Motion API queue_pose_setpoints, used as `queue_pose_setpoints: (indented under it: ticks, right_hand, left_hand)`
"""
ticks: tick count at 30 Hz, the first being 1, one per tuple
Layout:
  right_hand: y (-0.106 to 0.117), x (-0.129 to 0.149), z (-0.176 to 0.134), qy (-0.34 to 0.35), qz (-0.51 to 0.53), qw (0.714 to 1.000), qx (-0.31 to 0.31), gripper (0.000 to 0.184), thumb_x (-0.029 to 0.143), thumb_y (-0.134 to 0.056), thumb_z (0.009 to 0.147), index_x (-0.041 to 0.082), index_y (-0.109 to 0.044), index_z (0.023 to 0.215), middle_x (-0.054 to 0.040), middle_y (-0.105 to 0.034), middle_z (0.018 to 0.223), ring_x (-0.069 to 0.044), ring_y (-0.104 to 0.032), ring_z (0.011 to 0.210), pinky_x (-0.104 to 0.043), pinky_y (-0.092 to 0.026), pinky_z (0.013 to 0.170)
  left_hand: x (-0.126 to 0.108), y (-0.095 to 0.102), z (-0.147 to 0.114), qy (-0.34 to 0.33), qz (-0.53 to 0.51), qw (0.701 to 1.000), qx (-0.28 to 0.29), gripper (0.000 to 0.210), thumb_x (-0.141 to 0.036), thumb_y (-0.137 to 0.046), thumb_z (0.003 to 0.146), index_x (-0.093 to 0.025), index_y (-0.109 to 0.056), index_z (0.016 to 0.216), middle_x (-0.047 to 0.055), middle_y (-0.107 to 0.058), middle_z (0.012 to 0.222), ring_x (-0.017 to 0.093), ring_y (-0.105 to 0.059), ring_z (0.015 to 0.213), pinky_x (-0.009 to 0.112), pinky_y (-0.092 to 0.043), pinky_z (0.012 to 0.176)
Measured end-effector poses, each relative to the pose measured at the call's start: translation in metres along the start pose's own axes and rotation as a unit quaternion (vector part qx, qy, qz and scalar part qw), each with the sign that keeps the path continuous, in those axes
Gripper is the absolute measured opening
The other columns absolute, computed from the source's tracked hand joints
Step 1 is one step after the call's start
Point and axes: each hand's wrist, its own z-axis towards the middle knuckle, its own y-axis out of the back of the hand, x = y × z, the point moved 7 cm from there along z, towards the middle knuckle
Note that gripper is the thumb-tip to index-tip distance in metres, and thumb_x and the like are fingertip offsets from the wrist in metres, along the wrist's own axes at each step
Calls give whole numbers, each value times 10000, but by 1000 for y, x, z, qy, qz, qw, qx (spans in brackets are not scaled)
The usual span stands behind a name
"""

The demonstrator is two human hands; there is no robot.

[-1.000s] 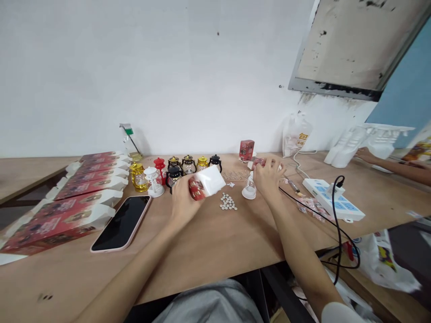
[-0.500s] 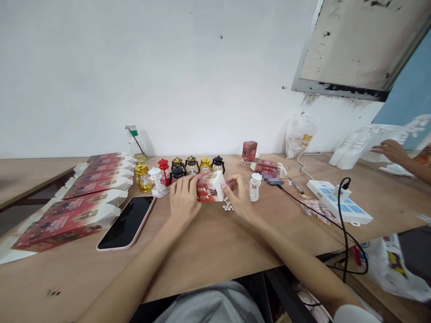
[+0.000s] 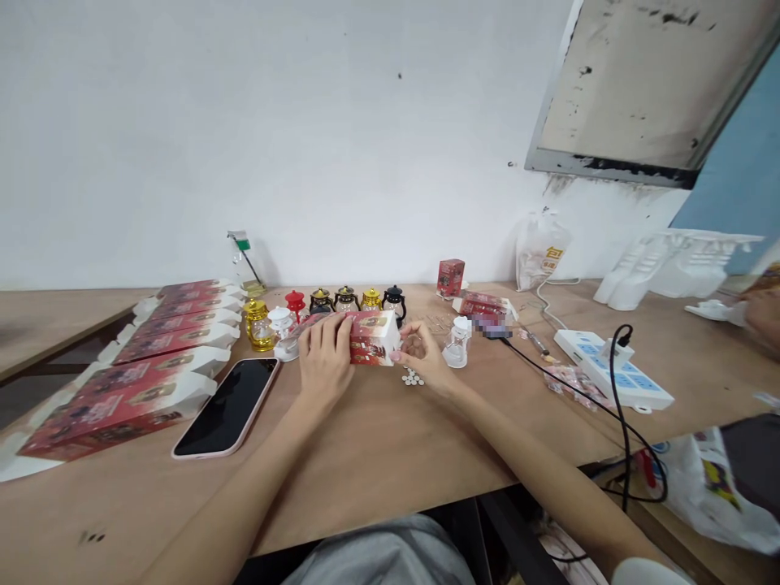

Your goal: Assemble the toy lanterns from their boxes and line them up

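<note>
My left hand point(image 3: 327, 349) is wrapped over the top of a red and white printed cardboard box point(image 3: 370, 340), which lies lengthwise above the table. At the white right end of the box is my right hand point(image 3: 426, 356), its thumb and fingers curled against the edge there. Just below lie several small round button cells point(image 3: 413, 377). To the right of my right hand a small white lantern point(image 3: 457, 343) stands on the table. Behind the box is a row of small lanterns in black, gold, red and white, with a gold lantern point(image 3: 259, 327) at the left.
Several red boxes point(image 3: 122, 394) with raised flaps lie at the left, beside a phone point(image 3: 227, 406). A power strip point(image 3: 614, 370) with black cable is at the right. Further back are another red box point(image 3: 450, 278), a plastic bag point(image 3: 541, 250) and white plastic pieces point(image 3: 676, 264). Another person's hand point(image 3: 763, 313) shows far right.
The box has turned, so more of its length shows, and my left hand has shifted slightly left. The other person's hand has moved down and to the right.
</note>
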Motion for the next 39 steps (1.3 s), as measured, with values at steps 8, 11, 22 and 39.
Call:
queue_pose_setpoints:
  ticks: [8, 11, 22, 39]
  right_hand:
    - [-7, 16, -3, 79, -80, 991, 70, 322, 367, -640, 716, 220, -361, 780, 21, -443, 787, -116, -458, 688, -239, -398, 601]
    - [-7, 35, -10, 161, -186, 968, 38, 164, 299, -467, 813, 202, -396, 702, -17, -430, 814, -138, -464, 742, -267, -409, 638]
    - [-1, 23, -12, 229, -468, 852, -46, 374, 304, -539, 772, 148, -424, 1092, -112, -611, 933, -223, -605, 782, -327, -475, 591]
    - [-11, 51, -26, 386, -435, 814, 2, 561, 76, -274, 881, 166, -198, 1429, -99, -450, 1367, -180, -414, 1272, -347, -450, 1007]
  left_hand:
    - [4, 2, 3, -25, -6, 1000, -17, 430, -130, -432, 778, -140, -461, 1207, 142, -621, 1103, 258, -549, 998, 377, -343, 851]
    - [12, 6, 6, 10, -4, 999, -40, 469, -113, -423, 772, -161, -451, 1237, 145, -607, 1140, 263, -547, 1022, 398, -324, 853]
    - [-8, 3, 7, -114, -37, 992, 22, 513, -64, -408, 718, -146, -506, 1214, 148, -597, 1173, 259, -510, 1122, 401, -278, 937]
    - [-10, 24, 13, -153, -73, 984, 47, 372, -87, -368, 848, -196, -517, 1171, 86, -634, 1151, 209, -536, 1147, 415, -226, 1013]
